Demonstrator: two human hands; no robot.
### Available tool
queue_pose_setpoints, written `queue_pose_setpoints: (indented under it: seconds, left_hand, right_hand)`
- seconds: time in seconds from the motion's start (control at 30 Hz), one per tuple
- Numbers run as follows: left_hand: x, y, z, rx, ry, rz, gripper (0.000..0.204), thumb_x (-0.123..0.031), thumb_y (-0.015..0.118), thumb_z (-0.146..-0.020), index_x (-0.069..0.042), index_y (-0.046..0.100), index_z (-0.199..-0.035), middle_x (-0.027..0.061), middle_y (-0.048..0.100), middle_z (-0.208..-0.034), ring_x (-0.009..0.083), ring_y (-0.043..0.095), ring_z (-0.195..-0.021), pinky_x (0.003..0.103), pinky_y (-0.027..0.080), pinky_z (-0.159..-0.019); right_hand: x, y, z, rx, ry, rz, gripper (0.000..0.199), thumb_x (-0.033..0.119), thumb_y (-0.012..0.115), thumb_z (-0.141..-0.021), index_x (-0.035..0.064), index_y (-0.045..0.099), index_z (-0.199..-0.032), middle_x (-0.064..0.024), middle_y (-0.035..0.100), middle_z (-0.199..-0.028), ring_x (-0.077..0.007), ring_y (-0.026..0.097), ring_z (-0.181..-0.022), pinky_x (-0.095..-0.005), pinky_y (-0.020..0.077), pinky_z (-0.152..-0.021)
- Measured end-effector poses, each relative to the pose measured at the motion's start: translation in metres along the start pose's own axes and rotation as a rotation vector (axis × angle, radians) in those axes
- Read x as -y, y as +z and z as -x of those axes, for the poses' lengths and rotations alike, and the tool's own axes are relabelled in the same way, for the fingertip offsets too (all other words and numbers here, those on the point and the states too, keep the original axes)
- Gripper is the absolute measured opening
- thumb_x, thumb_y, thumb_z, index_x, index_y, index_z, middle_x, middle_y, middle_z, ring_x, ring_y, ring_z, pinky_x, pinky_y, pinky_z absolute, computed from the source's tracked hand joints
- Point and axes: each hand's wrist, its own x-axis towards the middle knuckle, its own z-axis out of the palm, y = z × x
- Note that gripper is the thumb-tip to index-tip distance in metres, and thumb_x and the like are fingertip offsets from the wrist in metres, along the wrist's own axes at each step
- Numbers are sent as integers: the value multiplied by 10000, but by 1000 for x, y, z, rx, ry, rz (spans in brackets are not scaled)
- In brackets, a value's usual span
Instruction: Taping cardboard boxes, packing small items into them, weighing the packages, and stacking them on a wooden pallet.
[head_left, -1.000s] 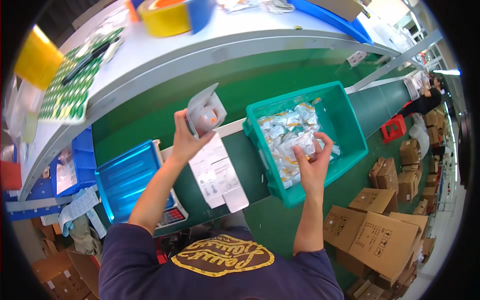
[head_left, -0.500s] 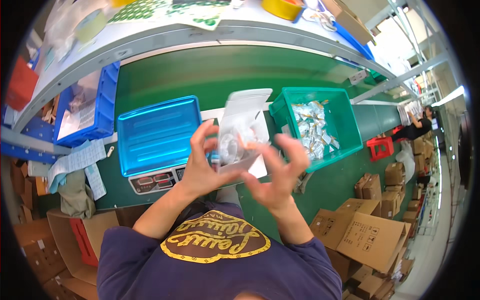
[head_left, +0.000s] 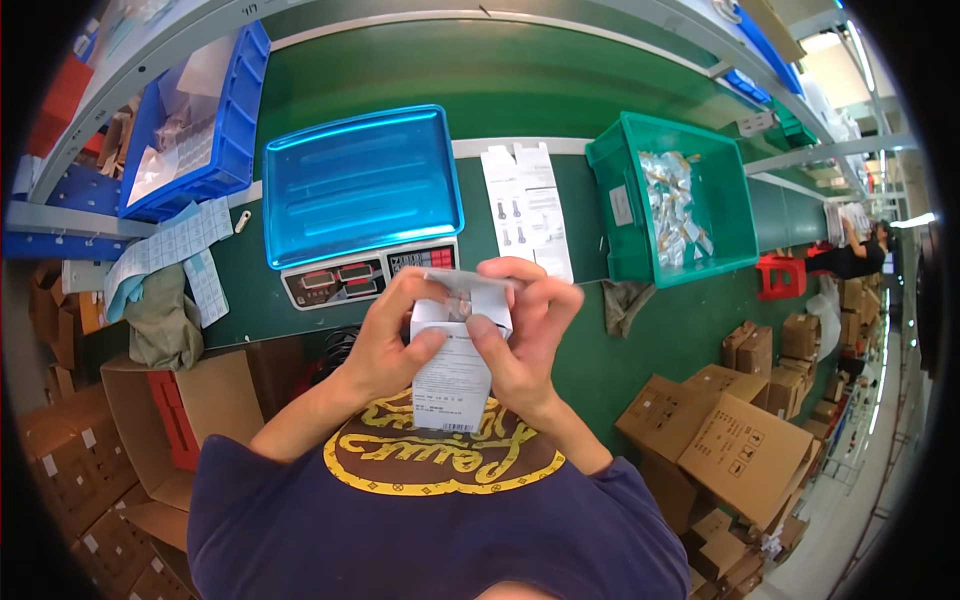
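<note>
In front of my chest I hold a small white printed carton (head_left: 452, 385), its top flap raised on the far side. Clear plastic shows inside its mouth, though what it wraps is hard to make out. My left hand (head_left: 398, 335) grips the carton's left side, the thumb on its near face. On the other side, my right hand (head_left: 528, 335) is closed round the top right corner, thumb pressed at the opening. Beyond the hands, a flattened white printed carton or sheet (head_left: 535, 215) lies on the green bench.
A scale with a blue metal pan (head_left: 360, 190) stands left of centre. At right, a green bin (head_left: 722, 235) holds several small packets. A blue crate (head_left: 225, 130) and papers (head_left: 205, 285) are at left. Cardboard boxes (head_left: 745, 455) are stacked on the floor; another person (head_left: 855, 258) is far right.
The carton has come nearer my chest and turned its printed face up. My right hand, spread and apart before, now grips it. The flattened carton or sheet on the bench shows more fully.
</note>
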Motion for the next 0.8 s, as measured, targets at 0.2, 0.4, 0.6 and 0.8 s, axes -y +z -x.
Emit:
queue_pose_setpoints:
  seconds: [0.2, 0.4, 0.6, 0.8]
  left_hand:
    - [-9, 0, 1, -21, 106, -217, 556, -235, 686, -866, -34, 407, -1303, 166, 430, -1341, 272, 560, -1136, 347, 543, -822]
    - [-11, 7, 11, -130, 60, 135, 679, -221, 695, -865, -69, 311, -1404, 191, 376, -1414, 303, 591, -1119, 381, 541, -853]
    - [-11, -8, 17, -65, -145, 35, 779, -185, 681, -881, -97, 209, -1495, 183, 317, -1483, 303, 561, -1175, 407, 493, -945]
    - [1, -7, 19, 42, -85, 118, 876, -149, 683, -880, -134, 106, -1539, 162, 276, -1520, 290, 452, -1299, 427, 396, -1063]
  right_hand:
    - [8, -27, -8, 260, 121, 70, 202, 161, 579, -915, -3, 569, -1031, -173, 507, -1288, -259, 489, -1192, -404, 354, -1053]
    - [20, -17, -5, 248, 321, 130, 295, 173, 594, -935, 24, 590, -1189, -155, 548, -1314, -271, 501, -1246, -389, 427, -1000]
    - [7, -20, -13, 412, 117, 313, 312, 191, 605, -935, 46, 598, -1211, -137, 562, -1303, -286, 514, -1240, -388, 446, -982]
    - [-8, -33, -26, 529, 206, 175, 330, 215, 542, -981, 53, 575, -1267, -137, 530, -1309, -202, 524, -1184, -337, 423, -983]
